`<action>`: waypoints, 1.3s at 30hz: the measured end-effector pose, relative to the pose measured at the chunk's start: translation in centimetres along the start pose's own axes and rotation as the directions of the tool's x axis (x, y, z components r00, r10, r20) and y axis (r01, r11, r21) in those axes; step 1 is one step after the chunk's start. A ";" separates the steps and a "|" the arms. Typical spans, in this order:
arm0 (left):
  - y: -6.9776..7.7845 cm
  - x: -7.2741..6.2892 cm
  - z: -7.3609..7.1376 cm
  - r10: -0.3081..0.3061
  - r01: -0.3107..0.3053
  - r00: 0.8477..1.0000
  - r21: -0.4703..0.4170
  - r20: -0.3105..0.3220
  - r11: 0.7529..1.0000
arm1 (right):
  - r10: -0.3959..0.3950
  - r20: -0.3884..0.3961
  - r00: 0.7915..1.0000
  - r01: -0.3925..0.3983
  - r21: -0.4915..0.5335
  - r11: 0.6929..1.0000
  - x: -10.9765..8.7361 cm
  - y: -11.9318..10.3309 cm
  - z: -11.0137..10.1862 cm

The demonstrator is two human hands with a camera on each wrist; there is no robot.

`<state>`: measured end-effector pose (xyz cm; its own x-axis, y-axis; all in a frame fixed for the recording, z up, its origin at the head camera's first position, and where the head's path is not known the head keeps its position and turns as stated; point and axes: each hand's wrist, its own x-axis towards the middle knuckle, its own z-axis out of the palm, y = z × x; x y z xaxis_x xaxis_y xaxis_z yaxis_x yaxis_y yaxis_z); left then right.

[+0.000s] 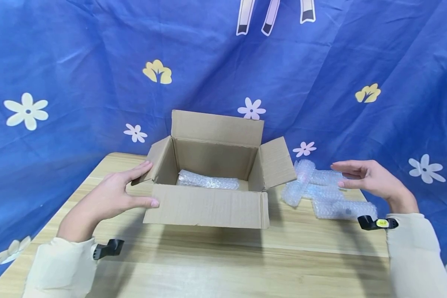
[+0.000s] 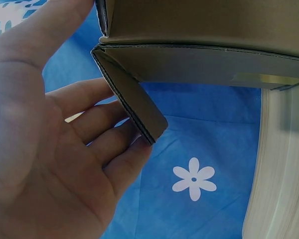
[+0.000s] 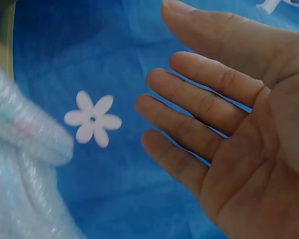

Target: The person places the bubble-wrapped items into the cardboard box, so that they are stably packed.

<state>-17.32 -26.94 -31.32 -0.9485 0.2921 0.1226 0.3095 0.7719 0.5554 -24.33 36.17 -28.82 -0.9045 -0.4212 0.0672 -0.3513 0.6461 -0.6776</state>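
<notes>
An open cardboard box point(image 1: 208, 207) stands on the table with its flaps spread outward. Inside it lies a bubble-wrapped item point(image 1: 208, 181). My left hand point(image 1: 109, 196) is at the box's left front corner, thumb on the front flap and fairly straight fingers against the left flap point(image 2: 132, 94). To the right, my right hand point(image 1: 372, 180) is held above a group of bubble-wrapped packages point(image 1: 329, 192), fingers extended and apart from them. In the right wrist view its palm shows with nothing in it, beside a bubble-wrapped package point(image 3: 25, 134). The wrapping blurs what the packages contain.
The wooden table point(image 1: 216, 265) reaches back to a blue patterned cloth point(image 1: 208, 62) hanging behind the box. The box's right flap point(image 1: 278, 162) juts out toward the packages. Small black devices sit on both wrists.
</notes>
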 end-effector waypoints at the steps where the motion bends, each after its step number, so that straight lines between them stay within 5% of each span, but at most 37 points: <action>1: 0.0 0.0 0.0 0.001 -0.001 1.000 0.000 0.000 1.000 | 0.015 -0.003 1.000 -0.015 0.005 1.000 -0.2 0.4 0.0; 12: -0.1 0.0 0.0 -0.013 0.013 1.000 -0.011 0.008 1.000 | 0.142 -0.023 0.990 -0.142 -0.001 0.990 -2.6 3.9 0.3; 22: -0.4 0.1 0.0 -0.009 0.009 1.000 -0.014 0.007 1.000 | 0.180 -0.025 0.983 -0.180 0.006 0.984 -4.6 7.4 0.6; 39: -0.3 0.2 0.2 0.006 -0.006 1.000 -0.009 0.000 1.000 | 0.312 -0.013 0.950 -0.312 -0.089 0.946 -4.8 11.6 1.9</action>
<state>-17.60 -27.06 -31.62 -0.9467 0.2964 0.1259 0.3143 0.7649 0.5623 -23.64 44.49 -38.42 -0.9721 -0.1902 -0.1375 -0.0720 0.7994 -0.5964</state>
